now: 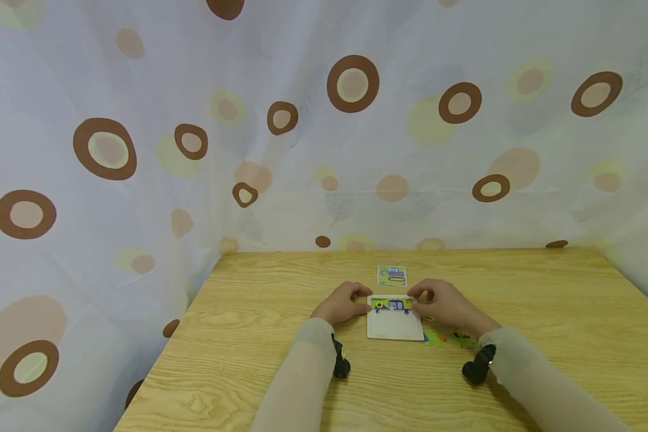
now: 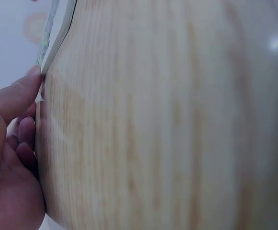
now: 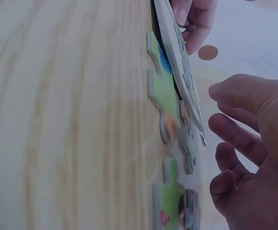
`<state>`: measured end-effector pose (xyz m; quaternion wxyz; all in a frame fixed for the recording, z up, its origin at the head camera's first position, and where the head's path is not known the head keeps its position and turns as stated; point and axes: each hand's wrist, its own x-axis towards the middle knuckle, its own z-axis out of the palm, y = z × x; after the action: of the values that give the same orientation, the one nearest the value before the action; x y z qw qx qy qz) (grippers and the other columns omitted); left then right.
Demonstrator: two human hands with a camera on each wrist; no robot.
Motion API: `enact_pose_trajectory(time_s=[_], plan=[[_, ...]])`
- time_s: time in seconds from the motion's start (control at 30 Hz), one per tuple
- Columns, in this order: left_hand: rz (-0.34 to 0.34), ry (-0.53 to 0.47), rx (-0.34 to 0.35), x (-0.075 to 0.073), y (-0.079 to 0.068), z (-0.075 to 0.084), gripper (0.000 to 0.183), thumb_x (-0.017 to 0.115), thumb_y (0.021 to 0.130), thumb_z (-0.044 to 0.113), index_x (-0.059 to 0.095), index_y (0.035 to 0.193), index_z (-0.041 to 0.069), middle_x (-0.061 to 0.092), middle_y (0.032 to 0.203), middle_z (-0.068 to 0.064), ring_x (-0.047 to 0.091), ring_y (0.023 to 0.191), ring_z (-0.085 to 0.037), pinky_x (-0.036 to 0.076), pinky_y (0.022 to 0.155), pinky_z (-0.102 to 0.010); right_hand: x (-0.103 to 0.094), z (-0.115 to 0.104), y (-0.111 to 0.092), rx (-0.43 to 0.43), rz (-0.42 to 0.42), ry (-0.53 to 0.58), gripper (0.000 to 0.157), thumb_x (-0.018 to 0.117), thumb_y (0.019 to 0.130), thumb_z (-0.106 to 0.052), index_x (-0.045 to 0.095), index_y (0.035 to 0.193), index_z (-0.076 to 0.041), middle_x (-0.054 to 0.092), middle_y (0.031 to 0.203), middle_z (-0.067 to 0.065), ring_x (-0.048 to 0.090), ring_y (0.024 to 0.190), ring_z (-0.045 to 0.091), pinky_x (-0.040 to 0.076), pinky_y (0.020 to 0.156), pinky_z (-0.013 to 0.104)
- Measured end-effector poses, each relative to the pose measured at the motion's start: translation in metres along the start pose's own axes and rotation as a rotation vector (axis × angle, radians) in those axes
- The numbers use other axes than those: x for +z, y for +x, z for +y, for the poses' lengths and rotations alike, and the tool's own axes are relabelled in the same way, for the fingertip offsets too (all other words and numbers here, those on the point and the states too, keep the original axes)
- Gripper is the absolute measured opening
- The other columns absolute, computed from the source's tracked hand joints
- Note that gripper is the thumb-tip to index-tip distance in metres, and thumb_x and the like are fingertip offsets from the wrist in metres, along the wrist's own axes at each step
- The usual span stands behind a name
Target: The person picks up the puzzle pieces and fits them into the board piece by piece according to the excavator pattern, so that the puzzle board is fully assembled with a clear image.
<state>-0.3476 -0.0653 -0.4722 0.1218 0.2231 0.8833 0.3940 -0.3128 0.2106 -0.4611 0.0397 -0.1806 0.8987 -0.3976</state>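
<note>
Left hand (image 1: 345, 302) touches one tray (image 1: 395, 327), grip unclear; right hand (image 1: 444, 303), fingers relaxed, is beside it, one card (image 1: 392, 276) lying beyond.

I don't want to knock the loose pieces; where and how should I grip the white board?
Probably pinch the white board at its straight left edge, coming from the left, where the left hand is. The edge looks thin enough for finger and thumb, and loose puzzle pieces lie close by the right edge.
</note>
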Motion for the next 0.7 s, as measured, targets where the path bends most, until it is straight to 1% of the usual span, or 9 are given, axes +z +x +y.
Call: enact_pose_trajectory(time_s=[0.1,0.27,0.43,0.57,0.7], plan=[[-0.002,0.003,0.008,0.0,0.001,0.0,0.035,0.07,0.094,0.018,0.065,0.129,0.014,0.06,0.125,0.002,0.053,0.114,-0.016,0.042,0.1,-0.034,-0.003,0.002,-0.003,-0.01,0.006,0.013,0.026,0.069,0.094,-0.013,0.068,0.119,-0.006,0.062,0.103,0.006,0.051,0.08,0.023,0.046,0.06,0.035],[-0.004,-0.007,0.01,0.0,0.001,-0.001,0.034,0.07,0.094,0.018,0.066,0.128,0.014,0.06,0.125,0.001,0.053,0.114,-0.017,0.042,0.1,-0.035,-0.01,0.006,-0.008,-0.05,0.012,-0.009,0.027,0.068,0.095,-0.015,0.067,0.119,-0.004,0.063,0.105,0.007,0.052,0.081,0.021,0.048,0.061,0.034],[-0.003,-0.009,0.006,0.0,0.0,0.0,0.035,0.07,0.094,0.018,0.065,0.128,0.013,0.06,0.126,0.001,0.053,0.115,-0.018,0.042,0.101,-0.036,-0.016,0.006,-0.012,-0.039,0.005,-0.022,0.025,0.069,0.094,-0.015,0.068,0.117,-0.003,0.063,0.104,0.007,0.053,0.079,0.021,0.049,0.061,0.034],[-0.001,-0.013,-0.003,0.001,0.0,0.0,0.035,0.07,0.094,0.018,0.065,0.129,0.013,0.06,0.126,0.0,0.052,0.116,-0.018,0.042,0.101,-0.037,-0.019,0.009,-0.015,-0.03,-0.003,-0.042,0.025,0.07,0.094,-0.015,0.069,0.116,-0.004,0.064,0.107,0.007,0.054,0.081,0.02,0.051,0.063,0.032],[-0.002,-0.018,-0.004,0.002,0.001,0.0,0.035,0.07,0.094,0.018,0.065,0.128,0.013,0.06,0.126,0.001,0.052,0.116,-0.019,0.041,0.101,-0.037,-0.021,0.014,-0.019,-0.049,-0.009,-0.08,0.025,0.071,0.093,-0.015,0.07,0.115,-0.005,0.064,0.107,0.005,0.053,0.083,0.018,0.05,0.066,0.032]])
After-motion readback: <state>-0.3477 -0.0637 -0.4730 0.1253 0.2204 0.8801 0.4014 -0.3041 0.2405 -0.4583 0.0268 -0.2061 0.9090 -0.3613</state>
